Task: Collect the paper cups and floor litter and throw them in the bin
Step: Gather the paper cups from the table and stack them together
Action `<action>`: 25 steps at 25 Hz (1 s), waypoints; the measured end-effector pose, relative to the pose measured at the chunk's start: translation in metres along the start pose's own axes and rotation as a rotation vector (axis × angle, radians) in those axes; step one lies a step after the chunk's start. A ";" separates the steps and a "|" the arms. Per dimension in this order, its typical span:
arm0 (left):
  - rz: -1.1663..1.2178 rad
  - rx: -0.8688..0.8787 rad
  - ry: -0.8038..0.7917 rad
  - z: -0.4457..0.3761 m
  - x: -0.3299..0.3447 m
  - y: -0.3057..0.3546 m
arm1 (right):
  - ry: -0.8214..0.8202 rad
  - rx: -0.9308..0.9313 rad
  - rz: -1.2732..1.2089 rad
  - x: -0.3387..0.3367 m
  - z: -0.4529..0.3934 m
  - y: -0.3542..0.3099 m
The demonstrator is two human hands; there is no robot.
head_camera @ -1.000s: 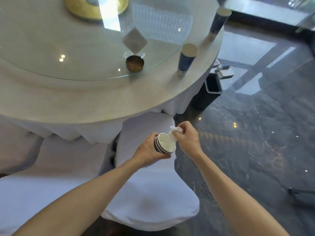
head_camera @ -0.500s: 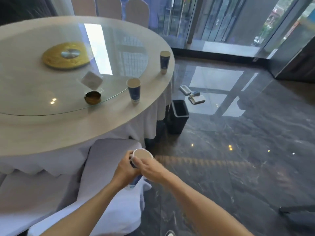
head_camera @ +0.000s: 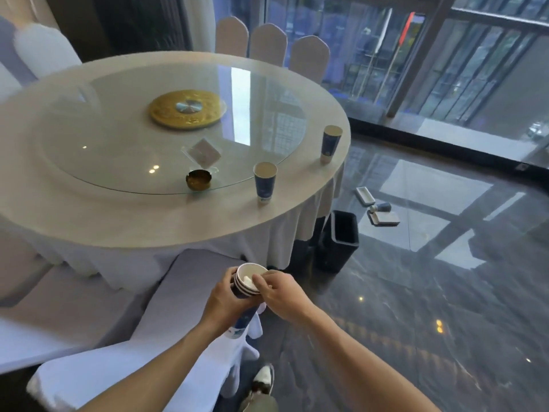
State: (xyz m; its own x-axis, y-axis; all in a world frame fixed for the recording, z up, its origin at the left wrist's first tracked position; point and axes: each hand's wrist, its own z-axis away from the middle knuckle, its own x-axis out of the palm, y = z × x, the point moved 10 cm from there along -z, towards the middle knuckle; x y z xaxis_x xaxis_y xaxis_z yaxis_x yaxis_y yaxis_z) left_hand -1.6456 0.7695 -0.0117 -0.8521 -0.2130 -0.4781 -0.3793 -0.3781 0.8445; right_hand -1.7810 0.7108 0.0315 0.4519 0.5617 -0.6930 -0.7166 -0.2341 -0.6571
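My left hand [head_camera: 223, 303] grips a stack of nested blue paper cups [head_camera: 245, 289], its mouth tilted toward me, with a white crumpled tissue [head_camera: 248, 280] inside. My right hand [head_camera: 280, 294] rests on the stack's rim, fingertips at the tissue. Two more blue paper cups stand upright near the round table's right edge, one closer [head_camera: 264, 181] and one farther [head_camera: 330, 143]. A black bin [head_camera: 341, 242] stands on the floor beside the table. Litter lies on the dark floor beyond it: a white box [head_camera: 365, 196], a small cup on its side [head_camera: 381, 207] and a flat pack [head_camera: 384, 218].
The round table [head_camera: 124, 221] has a glass turntable [head_camera: 118, 138] with a gold centre disc [head_camera: 187, 108], a brass ashtray [head_camera: 198, 179] and a card stand [head_camera: 205, 153]. White-covered chairs [head_camera: 142, 361] stand just under my arms and behind the table. Glass doors close the far side.
The view has lifted from straight down to across the table. My right hand has pushed the tissue into the cup stack, which my left hand has kept holding.
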 end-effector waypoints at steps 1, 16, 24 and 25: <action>0.014 -0.007 0.013 -0.011 0.002 0.002 | -0.033 -0.064 0.112 -0.006 -0.008 -0.006; 0.162 -0.076 0.270 -0.244 -0.026 0.038 | 0.193 -0.099 0.203 -0.163 -0.316 -0.005; 0.276 -0.145 0.361 -0.289 -0.053 0.033 | 0.027 0.066 0.152 -0.140 -0.393 0.039; 0.283 -0.150 0.377 -0.290 -0.055 0.035 | 0.010 0.051 0.127 -0.138 -0.396 0.040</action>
State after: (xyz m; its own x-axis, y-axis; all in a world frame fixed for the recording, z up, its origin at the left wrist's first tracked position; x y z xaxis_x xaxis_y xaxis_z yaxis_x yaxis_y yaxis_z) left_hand -1.5077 0.5063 -0.0256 -0.7142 -0.6264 -0.3125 -0.0721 -0.3782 0.9229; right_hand -1.6622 0.3093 -0.0166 0.3611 0.5219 -0.7728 -0.7941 -0.2624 -0.5482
